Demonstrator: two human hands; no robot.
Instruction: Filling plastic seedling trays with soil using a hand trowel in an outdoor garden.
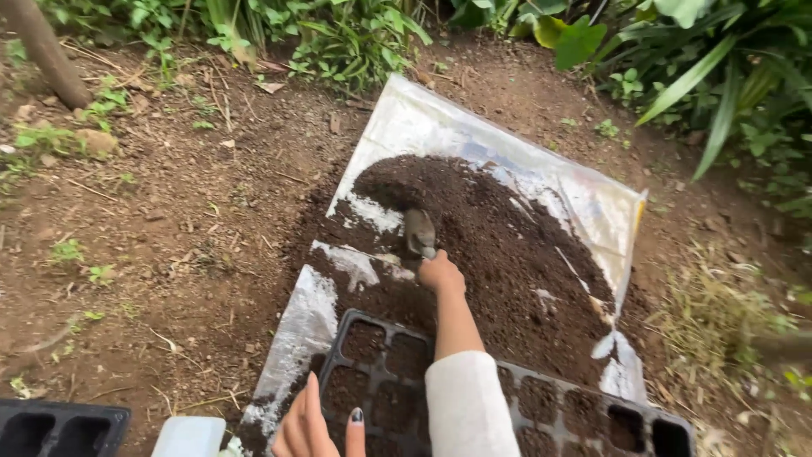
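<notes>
My right hand (441, 275) reaches forward in a white sleeve and grips a small metal trowel (419, 232), its blade dug into a heap of dark soil (499, 245). The soil lies on a white plastic sheet (423, 118) spread over the ground. Close to me sits a black seedling tray (592, 415) whose cells are partly filled with soil. My left hand (309, 427) rests at the tray's near left edge, fingers together and stretched out, holding nothing.
Bare brown earth (169, 220) with twigs lies to the left. Green plants (719, 76) border the back and right. Another black tray (59, 427) and a white object (190, 436) sit at the bottom left. A tree trunk (42, 51) stands top left.
</notes>
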